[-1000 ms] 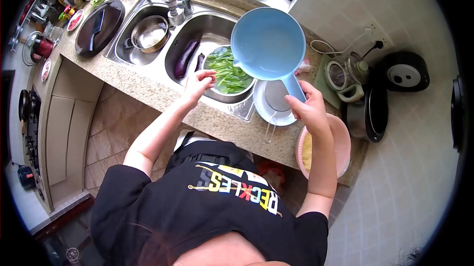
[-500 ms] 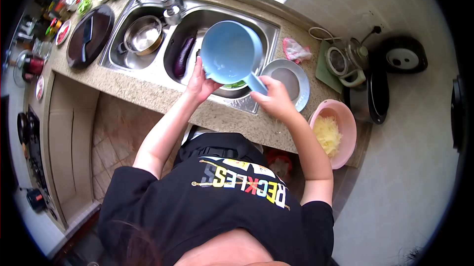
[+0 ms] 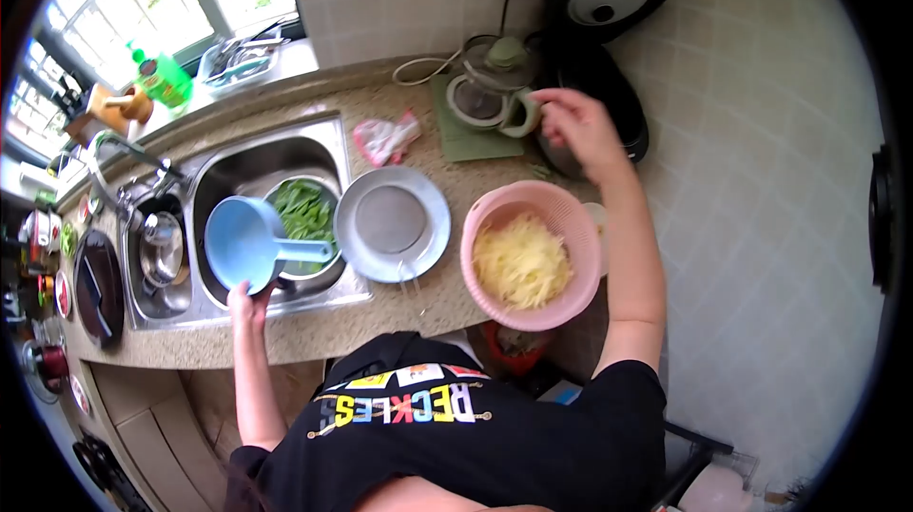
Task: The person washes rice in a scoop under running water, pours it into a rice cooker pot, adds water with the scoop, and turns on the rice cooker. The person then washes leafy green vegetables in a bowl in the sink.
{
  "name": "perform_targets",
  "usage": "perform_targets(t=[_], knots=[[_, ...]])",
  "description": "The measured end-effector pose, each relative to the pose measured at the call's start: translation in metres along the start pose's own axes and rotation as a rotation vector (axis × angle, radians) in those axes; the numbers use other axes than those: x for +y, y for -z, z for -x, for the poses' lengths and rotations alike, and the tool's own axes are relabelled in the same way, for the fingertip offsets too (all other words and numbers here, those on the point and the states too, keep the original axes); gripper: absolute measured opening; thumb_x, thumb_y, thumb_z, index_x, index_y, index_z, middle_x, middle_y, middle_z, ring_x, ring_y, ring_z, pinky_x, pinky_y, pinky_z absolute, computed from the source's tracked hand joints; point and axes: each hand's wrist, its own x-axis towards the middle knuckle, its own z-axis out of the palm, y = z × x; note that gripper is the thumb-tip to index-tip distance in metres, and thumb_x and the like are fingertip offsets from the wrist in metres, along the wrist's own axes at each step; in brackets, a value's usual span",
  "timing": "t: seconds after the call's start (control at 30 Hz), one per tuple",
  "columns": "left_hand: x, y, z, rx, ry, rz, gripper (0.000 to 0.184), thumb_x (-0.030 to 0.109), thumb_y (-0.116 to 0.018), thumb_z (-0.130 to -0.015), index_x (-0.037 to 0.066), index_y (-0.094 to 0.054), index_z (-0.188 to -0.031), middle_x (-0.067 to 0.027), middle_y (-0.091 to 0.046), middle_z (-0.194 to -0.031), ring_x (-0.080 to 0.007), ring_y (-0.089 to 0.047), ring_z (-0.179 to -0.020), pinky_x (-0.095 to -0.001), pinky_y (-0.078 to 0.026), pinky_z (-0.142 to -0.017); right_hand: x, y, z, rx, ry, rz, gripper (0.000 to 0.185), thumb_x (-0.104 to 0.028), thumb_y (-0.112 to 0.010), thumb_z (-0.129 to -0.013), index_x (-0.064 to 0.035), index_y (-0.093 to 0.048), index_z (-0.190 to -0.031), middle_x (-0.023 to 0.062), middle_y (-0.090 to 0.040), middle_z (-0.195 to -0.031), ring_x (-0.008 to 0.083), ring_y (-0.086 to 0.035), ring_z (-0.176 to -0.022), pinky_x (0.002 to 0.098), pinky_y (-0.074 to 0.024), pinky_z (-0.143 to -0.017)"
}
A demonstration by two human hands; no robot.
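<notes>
A light-blue plastic water dipper [image 3: 238, 244] hangs over the sink, its handle pointing right. My left hand [image 3: 249, 303] grips its near rim from below. My right hand [image 3: 582, 127] is raised at the right, beside the handle of a glass kettle [image 3: 487, 84] and over the near side of the open rice cooker [image 3: 609, 84]. Its fingers are loosely bent and apart, with nothing visible in them; whether they touch the kettle handle I cannot tell. Below it, a pink basket [image 3: 480, 293] holds pale yellow shreds [image 3: 523, 260]. Green leaves [image 3: 304, 212] lie in a bowl in the sink, partly behind the dipper.
On the counter, a round strainer [image 3: 392, 217] rests on a pale blue basin [image 3: 428, 260]. A pink-and-white crumpled bag [image 3: 387, 138] lies behind it. The left sink basin holds a metal pot [image 3: 162, 251]. Farther left is a dark round board [image 3: 100, 289] with a knife [image 3: 97, 289].
My right hand has let go of the dipper handle and moved right to the kettle and rice cooker. My left hand still holds the dipper. The view has turned right.
</notes>
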Motion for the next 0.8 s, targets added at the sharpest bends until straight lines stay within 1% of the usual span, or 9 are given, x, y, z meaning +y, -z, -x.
perform_targets(t=[0.13, 0.17, 0.27, 0.33, 0.37, 0.5, 0.57, 0.67, 0.8], knots=[[0.004, -0.005, -0.005, 0.093, -0.087, -0.005, 0.050, 0.002, -0.040, -0.082, -0.008, -0.026, -0.129, -0.0291, -0.038, -0.126, -0.0474, -0.040, -0.117, -0.0605, -0.038, -0.097, 0.080, 0.152, -0.067, 0.169, -0.123, 0.740, 0.035, 0.000, -0.045, -0.084, -0.0114, -0.063, -0.112, 0.0101, -0.065, -0.103, 0.0216, -0.061, -0.092, 0.0310, -0.0480, -0.082], [0.004, -0.002, -0.010, 0.133, -0.093, -0.011, 0.051, 0.002, -0.040, -0.082, -0.008, -0.024, -0.129, -0.0307, -0.037, -0.126, -0.0482, -0.042, -0.115, -0.0602, -0.039, -0.096, 0.102, 0.170, -0.081, 0.173, -0.137, 0.730, 0.035, 0.000, -0.045, -0.084, -0.0114, -0.063, -0.112, 0.0101, -0.065, -0.103, 0.0216, -0.061, -0.092, 0.0310, -0.0480, -0.082], [0.004, -0.024, -0.002, 0.277, -0.062, 0.014, 0.049, 0.003, -0.039, -0.083, -0.009, -0.025, -0.128, -0.0329, -0.040, -0.122, -0.0486, -0.049, -0.108, -0.0589, -0.044, -0.092, 0.142, 0.191, -0.114, -0.112, -0.335, 1.061, 0.044, 0.001, -0.044, -0.080, -0.0160, -0.061, -0.116, 0.0126, -0.061, -0.112, 0.0291, -0.056, -0.107, 0.0351, -0.0434, -0.091], [0.003, -0.024, -0.005, 0.262, -0.044, 0.037, 0.048, 0.003, -0.039, -0.085, -0.008, -0.025, -0.129, -0.0307, -0.039, -0.124, -0.0480, -0.047, -0.111, -0.0594, -0.045, -0.092, 0.159, 0.187, -0.137, -0.390, -0.486, 1.296, 0.064, 0.009, -0.040, -0.074, -0.0274, -0.055, -0.125, 0.0169, -0.055, -0.122, 0.0321, -0.058, -0.105, 0.0367, -0.0449, -0.088], [0.003, -0.030, -0.002, 0.289, -0.048, 0.026, 0.047, 0.003, -0.039, -0.085, -0.007, -0.026, -0.129, -0.0306, -0.040, -0.123, -0.0478, -0.047, -0.110, -0.0600, -0.045, -0.091, 0.177, 0.189, -0.148, -0.414, -0.532, 1.331, 0.059, 0.003, -0.042, -0.080, -0.0342, -0.054, -0.124, 0.0144, -0.055, -0.124, 0.0298, -0.057, -0.106, 0.0354, -0.0445, -0.089], [0.001, -0.036, 0.001, 0.297, -0.064, -0.002, 0.047, 0.003, -0.039, -0.085, -0.008, -0.027, -0.128, -0.0307, -0.040, -0.123, -0.0477, -0.048, -0.109, -0.0600, -0.045, -0.090, 0.212, 0.188, -0.170, -0.362, -0.839, 1.179, 0.039, -0.017, -0.051, -0.087, -0.0241, -0.056, -0.125, 0.0152, -0.054, -0.124, 0.0288, -0.055, -0.108, 0.0362, -0.0433, -0.091], [0.002, -0.039, 0.003, 0.313, -0.053, -0.010, 0.046, 0.003, -0.040, -0.085, -0.008, -0.027, -0.128, -0.0308, -0.041, -0.122, -0.0473, -0.048, -0.108, -0.0596, -0.046, -0.090, 0.198, 0.181, -0.163, -0.270, -0.892, 1.081, 0.049, -0.041, -0.059, -0.085, -0.0117, -0.056, -0.124, 0.0166, -0.055, -0.123, 0.0282, -0.055, -0.106, 0.0388, -0.0433, -0.089], [0.001, -0.041, 0.002, 0.334, -0.049, -0.028, 0.045, 0.003, -0.039, -0.085, -0.008, -0.028, -0.128, -0.0305, -0.041, -0.122, -0.0473, -0.048, -0.108, -0.0598, -0.046, -0.090, 0.209, 0.191, -0.166, -0.278, -0.874, 1.041, 0.066, -0.052, -0.063, -0.079, -0.0016, -0.055, -0.122, 0.0181, -0.054, -0.124, 0.0293, -0.055, -0.104, 0.0402, -0.0431, -0.089], [-0.002, -0.033, -0.008, 0.305, -0.035, -0.024, 0.045, 0.003, -0.039, -0.086, -0.007, -0.028, -0.128, -0.0299, -0.041, -0.122, -0.0470, -0.048, -0.109, -0.0599, -0.045, -0.090, 0.184, 0.186, -0.151, -0.179, -0.839, 1.015, 0.050, -0.037, -0.061, -0.084, -0.0047, -0.056, -0.121, 0.0174, -0.058, -0.118, 0.0293, -0.057, -0.105, 0.0405, -0.0449, -0.089]])
